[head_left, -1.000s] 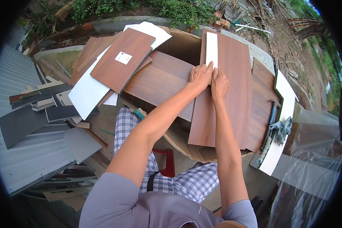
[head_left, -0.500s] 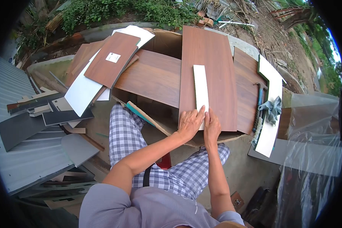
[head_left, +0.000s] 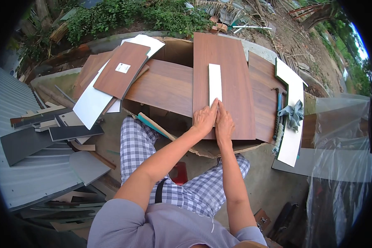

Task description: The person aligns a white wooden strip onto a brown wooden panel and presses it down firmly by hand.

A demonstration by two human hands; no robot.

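A narrow white strip (head_left: 214, 80) lies lengthwise on a wide brown wood-grain board (head_left: 235, 95). My left hand (head_left: 204, 120) is closed at the left of the strip's near part, its index finger reaching onto the white surface. Close against it, my right hand (head_left: 225, 125) holds the strip's right side with fingers together and the index pointing forward. Both hands rest over the board and hide much of the strip's near end.
The board lies across other wood-grain panels (head_left: 163, 84) on a cardboard box (head_left: 202, 150). At right are a hammer (head_left: 279, 109), a grey cloth (head_left: 294, 115) and a white panel (head_left: 290, 144). A labelled brown panel (head_left: 124, 62) is stacked at left; dark offcuts (head_left: 25, 144) lie farther left.
Both hands and the white strip have slid a little away from my body along the brown board. The view has shifted slightly, and the other panels stay in place.
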